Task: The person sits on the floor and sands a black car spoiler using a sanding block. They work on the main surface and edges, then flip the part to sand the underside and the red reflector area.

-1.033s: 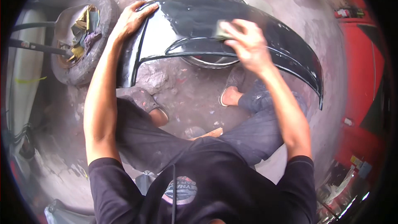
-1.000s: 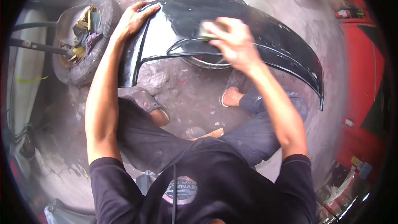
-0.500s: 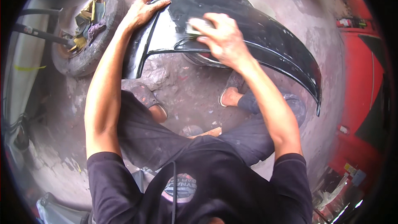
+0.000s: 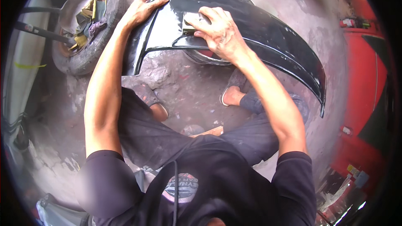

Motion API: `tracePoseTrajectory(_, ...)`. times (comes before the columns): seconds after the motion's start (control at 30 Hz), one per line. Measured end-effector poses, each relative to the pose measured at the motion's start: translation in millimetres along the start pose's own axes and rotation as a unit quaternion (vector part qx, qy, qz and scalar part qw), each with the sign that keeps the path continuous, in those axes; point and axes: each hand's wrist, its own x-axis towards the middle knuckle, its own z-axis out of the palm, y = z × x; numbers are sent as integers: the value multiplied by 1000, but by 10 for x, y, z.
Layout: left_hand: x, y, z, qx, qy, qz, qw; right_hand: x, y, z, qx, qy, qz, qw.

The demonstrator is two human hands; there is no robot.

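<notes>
Nearest the camera is the person's dark shirt (image 4: 197,184), with a round emblem on the chest; just beyond it the dark trousers (image 4: 155,129) cover bent knees, and the two feet rest on the rough, stained concrete floor (image 4: 192,88), the right foot in a sandal (image 4: 232,90), the left foot (image 4: 148,98) just below the edge of the panel; both bare forearms rise from the shoulders toward the top of the picture.

The right hand (image 4: 220,33) lies palm down on a black car bumper (image 4: 272,37), its fingers together and pressing a small pale pad (image 4: 188,25) flat against the glossy surface; the pad shows only at the fingertips, so its make cannot be told; the left hand (image 4: 142,10) rests near the bumper's left end, fingers spread and laid over its upper edge, gripping nothing else.

The bumper stretches in a curve from the upper left to the right side of the picture, resting over a dark round tub (image 4: 213,56) that shows beneath it; its right end hangs above the floor.

To the left, well apart from the bumper, an old tyre (image 4: 90,52) lies flat, stuffed with rags and scraps (image 4: 86,19); a dark rod (image 4: 39,31) crosses it; farther left is a pale panel (image 4: 23,62); at the right edge stands a red car body (image 4: 362,100).
</notes>
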Motion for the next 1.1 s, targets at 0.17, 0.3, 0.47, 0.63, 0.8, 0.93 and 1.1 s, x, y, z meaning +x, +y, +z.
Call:
tracePoseTrajectory(0.17,9,-145,52,24,42,99,994,-645,464,-576,-61,-48,76,994)
tracePoseTrajectory(0.3,152,-53,118,51,21,-18,998,-389,170,-246,-35,-7,60,998)
tracePoseTrajectory(0.47,112,-330,58,-30,10,-6,999,181,-239,213,49,16,18,999)
tracePoseTrajectory(0.63,-25,-320,98,72,32,74,994,-842,629,-578,-77,-44,138,986)
tracePoseTrajectory(0.8,-21,-22,145,116,-4,66,991,-527,409,-300,-48,-21,157,986)
tracePoseTrajectory(0.93,-133,-49,33,16,15,-8,1000,307,2,256,8,-11,88,996)
tracePoseTrajectory(1.1,-140,-97,129,14,40,33,999,-518,689,-371,-51,-42,143,987)
